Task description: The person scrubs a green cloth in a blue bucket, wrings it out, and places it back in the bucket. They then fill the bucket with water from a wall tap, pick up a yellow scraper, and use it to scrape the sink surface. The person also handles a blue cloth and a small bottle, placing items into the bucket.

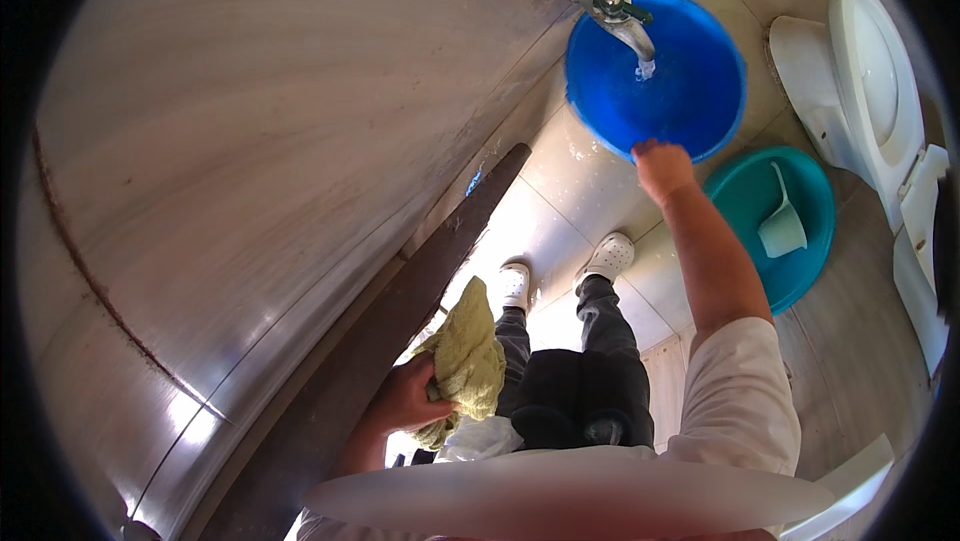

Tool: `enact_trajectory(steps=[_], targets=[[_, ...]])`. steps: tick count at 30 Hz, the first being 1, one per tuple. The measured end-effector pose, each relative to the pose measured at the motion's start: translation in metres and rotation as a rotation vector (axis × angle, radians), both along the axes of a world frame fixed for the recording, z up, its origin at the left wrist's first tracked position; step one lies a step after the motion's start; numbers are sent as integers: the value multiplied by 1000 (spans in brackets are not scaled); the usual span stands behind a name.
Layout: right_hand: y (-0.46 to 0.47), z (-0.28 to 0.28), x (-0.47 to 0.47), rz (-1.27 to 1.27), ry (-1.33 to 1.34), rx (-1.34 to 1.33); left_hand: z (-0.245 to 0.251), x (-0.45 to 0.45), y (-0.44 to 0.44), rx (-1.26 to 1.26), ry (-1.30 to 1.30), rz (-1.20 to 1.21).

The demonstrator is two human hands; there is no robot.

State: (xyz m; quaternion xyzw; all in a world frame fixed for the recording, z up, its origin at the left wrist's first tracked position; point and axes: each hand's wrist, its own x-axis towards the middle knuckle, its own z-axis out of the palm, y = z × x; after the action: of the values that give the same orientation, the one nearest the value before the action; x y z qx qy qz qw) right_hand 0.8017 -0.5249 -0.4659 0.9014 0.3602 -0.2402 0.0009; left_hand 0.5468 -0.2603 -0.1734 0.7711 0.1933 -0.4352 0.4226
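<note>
My right hand grips the near rim of a round blue plastic basin, with the fingers curled over the edge. Above that basin a metal wall tap with a dark green lever lets a short stream of water fall into it. How much water the basin holds is hard to tell. Low on the left, my left hand holds a bunched yellow-green cloth, whose pointed end sticks up.
A teal plastic basin with a pale dipper inside stands right of my arm. Beyond it is a white toilet, lid raised. A dark door edge runs along the left near the tiled wall. Wet spots mark the floor tiles.
</note>
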Motion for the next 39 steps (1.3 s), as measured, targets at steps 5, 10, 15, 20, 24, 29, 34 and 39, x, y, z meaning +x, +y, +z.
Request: enact_trajectory(steps=[5,10,15,20,24,29,34,39], targets=[[-24,27,3,-21,74,66,-3,-4,3,8,-17,-25],[1,17,24,-146,-4,76,-3,-5,2,28,-39,-54],[-9,27,-2,-7,38,8,0,-2,2,9,93,-25],[-6,25,31,-286,79,181,0,-1,1,11,148,30],[6,29,15,-137,191,156,1,0,2,7,140,2],[-8,45,9,-21,433,112,-1,-3,1,33,-13,-14],[6,35,45,-392,723,211,-4,-7,0,-12,15,91],[23,14,98,-354,737,156,-3,-6,0,9,44,25]])
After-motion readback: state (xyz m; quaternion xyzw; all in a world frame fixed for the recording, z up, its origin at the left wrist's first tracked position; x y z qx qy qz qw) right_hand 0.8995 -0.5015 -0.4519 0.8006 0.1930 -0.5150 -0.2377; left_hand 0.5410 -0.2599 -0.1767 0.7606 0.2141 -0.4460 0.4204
